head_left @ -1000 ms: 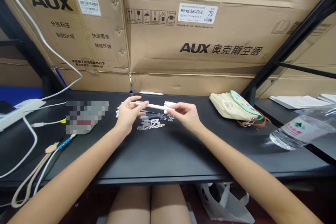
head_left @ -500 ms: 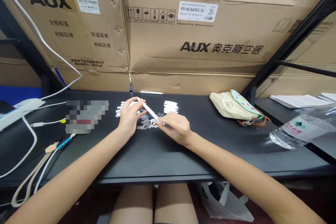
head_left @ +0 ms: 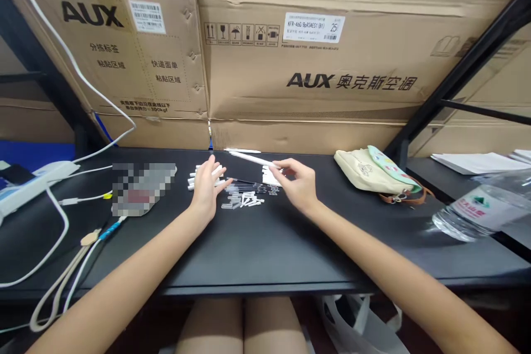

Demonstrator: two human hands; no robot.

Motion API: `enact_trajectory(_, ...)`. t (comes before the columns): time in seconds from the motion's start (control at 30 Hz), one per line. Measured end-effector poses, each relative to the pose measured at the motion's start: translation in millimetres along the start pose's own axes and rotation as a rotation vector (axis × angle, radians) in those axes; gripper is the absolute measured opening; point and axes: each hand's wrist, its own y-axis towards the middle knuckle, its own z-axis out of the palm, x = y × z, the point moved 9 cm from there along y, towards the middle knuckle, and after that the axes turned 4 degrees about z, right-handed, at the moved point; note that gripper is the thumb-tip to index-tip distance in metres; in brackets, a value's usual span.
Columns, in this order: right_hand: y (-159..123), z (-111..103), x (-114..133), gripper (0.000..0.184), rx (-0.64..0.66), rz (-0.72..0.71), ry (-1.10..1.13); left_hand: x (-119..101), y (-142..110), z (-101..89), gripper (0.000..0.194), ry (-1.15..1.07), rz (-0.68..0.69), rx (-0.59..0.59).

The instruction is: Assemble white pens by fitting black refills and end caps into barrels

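My right hand (head_left: 296, 181) pinches a white pen (head_left: 253, 159) by its right end, holding it over the far part of the desk. The pen points left and slightly away. My left hand (head_left: 206, 185) is open, fingers apart, beside a stack of white pen barrels (head_left: 192, 176) that it partly covers. Between my hands lie thin clear refills (head_left: 244, 186), small white pieces (head_left: 250, 199) and short clear pieces (head_left: 231, 202). A row of short white parts (head_left: 270, 176) sits partly behind my right hand. Another white pen (head_left: 246, 151) lies along the back edge.
A cream pouch (head_left: 367, 171) and a water bottle (head_left: 477, 207) stand right on the black desk (head_left: 257, 254). Left are a blurred-out device (head_left: 143, 191), white cables and a power strip (head_left: 41, 177). Cardboard boxes (head_left: 307, 105) wall off the back.
My left hand has let go of the white pen and moved slightly off it. My right hand has carried the pen up and away, turning it flatter.
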Motion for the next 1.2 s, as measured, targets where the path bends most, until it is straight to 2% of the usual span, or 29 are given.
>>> enact_trajectory(0.1,33.1,17.7,-36.1,0.021,0.112,0.086,-0.019,-4.6,2.2,-6.1,0.023,0.015,0.020,-0.038)
enact_trajectory(0.2,59.9,50.9,-61.5,0.020,0.289,0.080,-0.163,-7.8,2.9,-7.8,0.022,0.047,0.042,-0.038)
enact_trajectory(0.27,72.1,70.0,-67.6,0.016,0.372,0.022,-0.282,-9.4,3.1,-6.9,0.023,0.077,0.065,-0.017)
enact_trajectory(0.37,85.5,86.1,-69.4,0.007,0.425,-0.034,-0.362,-10.6,3.8,-4.6,0.026,0.116,0.107,0.019)
enact_trajectory(0.47,94.6,92.8,-68.7,0.011,0.444,-0.057,-0.435,-9.4,6.1,-1.8,0.030,0.145,0.122,0.050)
enact_trajectory(0.57,96.7,90.4,-61.1,0.012,0.417,-0.067,-0.481,-14.5,9.5,1.0,0.031,0.180,0.149,0.079)
enact_trajectory(0.63,88.7,83.2,-48.3,0.012,0.383,-0.081,-0.475,-25.1,10.7,7.5,0.030,0.270,0.204,0.158)
enact_trajectory(0.67,80.6,78.4,-39.8,0.013,0.370,-0.089,-0.459,-31.4,9.9,14.2,0.029,0.354,0.243,0.242)
enact_trajectory(0.73,56.1,67.6,-16.6,0.013,0.376,-0.136,-0.312,-38.5,1.4,33.7,0.026,0.601,0.325,0.519)
enact_trajectory(0.8,23.1,63.3,1.2,0.015,0.502,-0.151,-0.183,-35.7,-12.8,45.2,0.020,0.939,0.416,0.791)
enact_trajectory(0.87,-7.5,59.5,8.7,0.015,0.626,-0.114,-0.129,-30.2,-21.7,42.7,0.015,1.216,0.493,0.925)
enact_trajectory(0.93,-28.1,56.1,8.7,0.014,0.703,-0.065,-0.098,-22.5,-25.6,35.1,0.013,1.360,0.497,0.986)
enact_trajectory(1.0,-38.8,55.8,6.1,0.014,0.758,-0.046,-0.084,-16.0,-27.4,28.4,0.014,1.403,0.477,1.002)
enact_trajectory(1.2,-39.3,58.2,-1.0,0.015,0.796,-0.022,-0.056,-10.8,-32.7,22.4,0.013,1.374,0.453,0.985)
